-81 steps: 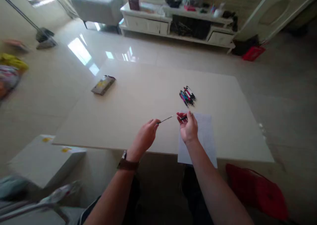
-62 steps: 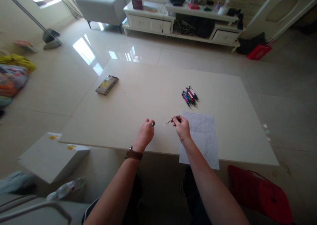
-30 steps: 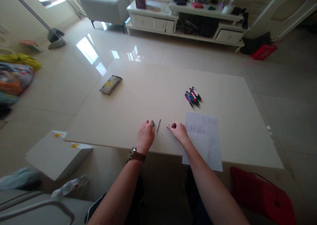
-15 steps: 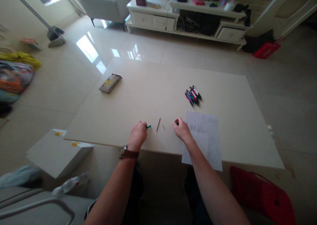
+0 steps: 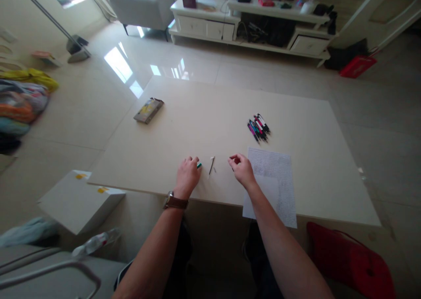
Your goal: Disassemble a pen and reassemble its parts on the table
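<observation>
My left hand [image 5: 188, 175], with a brown-strapped watch at the wrist, rests on the table with fingers spread. A short green pen barrel piece [image 5: 199, 165] lies against its thumb side, partly hidden by the hand. To the right is a thin dark pen refill [image 5: 211, 165], with a small white piece [image 5: 212, 158] at its far end. A small spring [image 5: 215, 170] lies close beside the refill. My right hand [image 5: 242, 169] is closed in a pinch on a small dark pen part [image 5: 232, 159], mostly covered by the fingers, just left of the printed paper [image 5: 284, 176].
Several pens [image 5: 258, 128] lie bunched beyond the paper. A flat grey-and-yellow box [image 5: 148, 110] sits at the table's [image 5: 204, 115] far left. A white box [image 5: 82, 202] stands left of the near edge, and a red bag [image 5: 351, 259] is below on the right.
My left fingers have loosened from around the green barrel piece and spread out. A small white piece now shows by the refill's far end. My right hand keeps its pinch, fingers slightly shifted.
</observation>
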Tool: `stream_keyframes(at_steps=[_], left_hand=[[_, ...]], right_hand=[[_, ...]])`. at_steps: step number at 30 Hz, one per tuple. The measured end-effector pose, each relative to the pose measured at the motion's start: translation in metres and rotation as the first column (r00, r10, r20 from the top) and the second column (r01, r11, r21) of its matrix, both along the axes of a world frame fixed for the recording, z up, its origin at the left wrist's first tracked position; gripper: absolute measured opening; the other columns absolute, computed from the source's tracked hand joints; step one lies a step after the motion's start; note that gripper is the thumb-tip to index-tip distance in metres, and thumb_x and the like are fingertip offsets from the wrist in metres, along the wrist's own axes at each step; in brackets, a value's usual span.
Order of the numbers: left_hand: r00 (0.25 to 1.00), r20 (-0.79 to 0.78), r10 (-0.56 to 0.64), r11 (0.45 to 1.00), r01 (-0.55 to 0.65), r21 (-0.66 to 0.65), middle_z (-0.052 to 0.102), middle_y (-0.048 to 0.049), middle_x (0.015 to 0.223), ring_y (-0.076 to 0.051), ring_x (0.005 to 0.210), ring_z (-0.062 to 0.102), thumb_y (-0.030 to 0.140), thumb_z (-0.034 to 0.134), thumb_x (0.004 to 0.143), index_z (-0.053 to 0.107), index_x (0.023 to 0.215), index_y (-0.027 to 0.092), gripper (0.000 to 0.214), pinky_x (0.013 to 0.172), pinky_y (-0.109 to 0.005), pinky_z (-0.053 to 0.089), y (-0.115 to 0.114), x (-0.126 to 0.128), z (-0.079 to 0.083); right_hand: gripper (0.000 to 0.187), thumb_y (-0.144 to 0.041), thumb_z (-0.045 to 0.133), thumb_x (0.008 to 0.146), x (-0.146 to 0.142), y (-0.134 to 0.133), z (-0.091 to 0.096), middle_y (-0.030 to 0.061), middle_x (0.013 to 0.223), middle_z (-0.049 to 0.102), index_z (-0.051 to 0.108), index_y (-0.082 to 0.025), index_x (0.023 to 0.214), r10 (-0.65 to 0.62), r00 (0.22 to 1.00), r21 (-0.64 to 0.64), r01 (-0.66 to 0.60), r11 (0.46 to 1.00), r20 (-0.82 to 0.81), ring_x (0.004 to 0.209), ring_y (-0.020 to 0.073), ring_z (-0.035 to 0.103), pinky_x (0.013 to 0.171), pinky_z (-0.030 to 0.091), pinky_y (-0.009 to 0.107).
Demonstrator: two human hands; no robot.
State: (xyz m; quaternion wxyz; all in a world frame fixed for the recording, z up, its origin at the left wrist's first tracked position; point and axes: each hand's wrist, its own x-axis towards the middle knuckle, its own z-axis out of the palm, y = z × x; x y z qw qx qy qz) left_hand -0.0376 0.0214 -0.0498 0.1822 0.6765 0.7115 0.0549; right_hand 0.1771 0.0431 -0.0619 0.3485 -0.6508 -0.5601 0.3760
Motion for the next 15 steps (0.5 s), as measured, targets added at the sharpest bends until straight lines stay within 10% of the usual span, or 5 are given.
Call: stream_keyframes(at_steps=[8,15], left_hand=[[0.875,0.391,-0.285,0.956,0.288,0.053,0.073,-0.0054,0.095,-0.019,0.086,0.066,0.031,0.055,0.098,0.063,0.109,0.022,0.017,0.075,-0.029,0.047,-0.005,0.030,0.012],[0.896,0.308,-0.319,0.948,0.298,0.114,0.074,-0.0058,0.092,-0.020,0.083,0.066,0.032,0.054,0.098,0.068,0.096,0.023,0.016,0.072,-0.029,0.042,-0.007,0.036,0.026]], right_hand=[[0.033,-0.051,0.069,0.074,-0.015,-0.007,0.011,-0.0009,0.061,0.064,0.054,-0.022,0.079,0.044,0.904,-0.149,-0.118,0.982,-0.425,0.056,0.0149,0.058,0.053,0.041,0.025],[0.060,-0.068,0.046,0.088,-0.007,-0.008,0.005,-0.0028,0.043,0.039,0.043,-0.023,0.048,0.062,0.996,-0.186,-0.072,0.980,-0.058,0.044,0.0116,0.038,0.048,0.028,0.029]])
